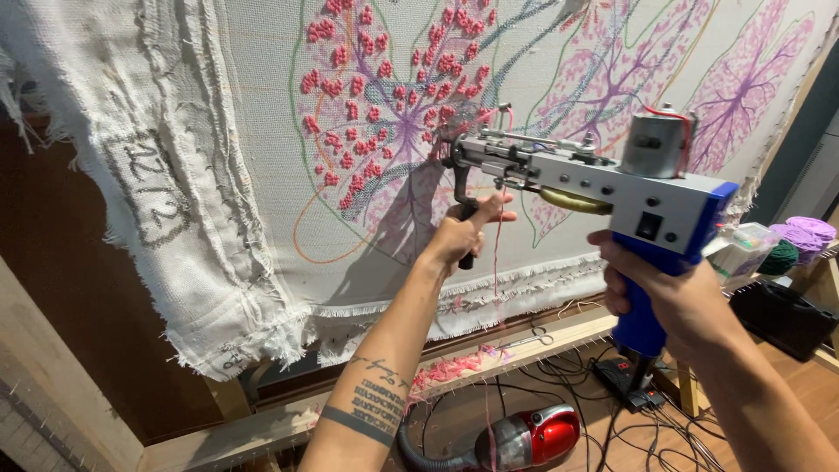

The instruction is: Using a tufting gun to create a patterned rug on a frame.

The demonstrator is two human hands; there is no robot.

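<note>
The right hand [669, 293] is clenched around the blue grip of a tufting gun [603, 179], and the left hand [463, 232] grasps the black front handle under the gun's nose. The gun spans the gap between the two hands, its needle end pressed against the stretched cloth [262, 131] just above the left hand, at the edge of a leaf outline filled with pink tufts [384, 79] (more leaf shapes in purple lines run off above the right hand). A strand of pink yarn [498, 236] hangs down beside the left thumb. Below the left forearm sits a red hand vacuum [533, 437] on the floor among black cables [612, 419]. Past the right hand, well apart, lie balls of purple and green yarn [800, 240].
</note>
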